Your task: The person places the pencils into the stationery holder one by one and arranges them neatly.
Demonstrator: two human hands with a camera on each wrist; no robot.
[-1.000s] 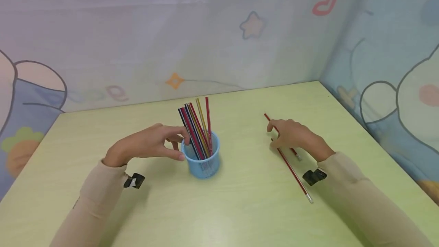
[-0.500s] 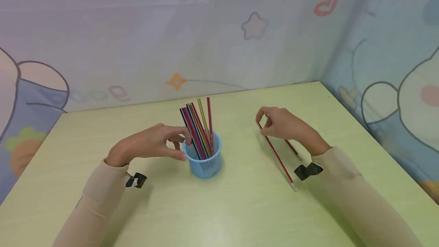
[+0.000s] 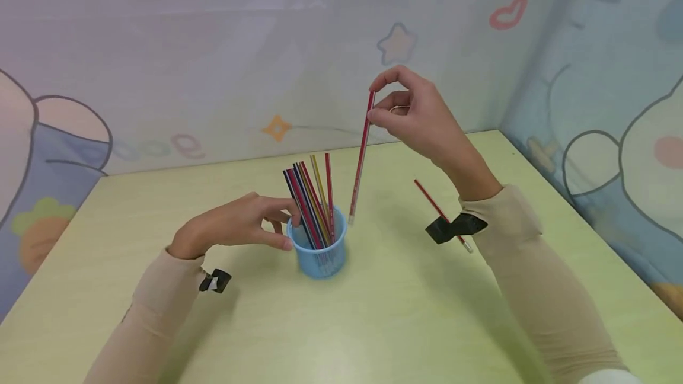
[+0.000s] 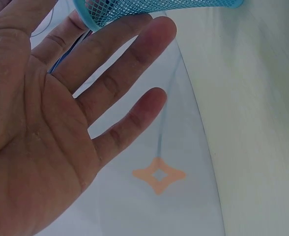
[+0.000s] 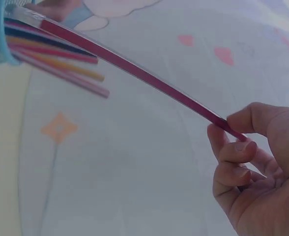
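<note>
Your right hand pinches the red pencil at its top end so it hangs near-vertical, tip just above the blue mesh cup's rim, while your left hand, fingers relaxed and straight, rests against the cup, apparently steadying it; another red pencil lies on the table.

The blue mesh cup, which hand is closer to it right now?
Left. The left hand touches the blue mesh cup at its side, fingers straight. The right hand is raised above and right of it, pinching a red pencil.
</note>
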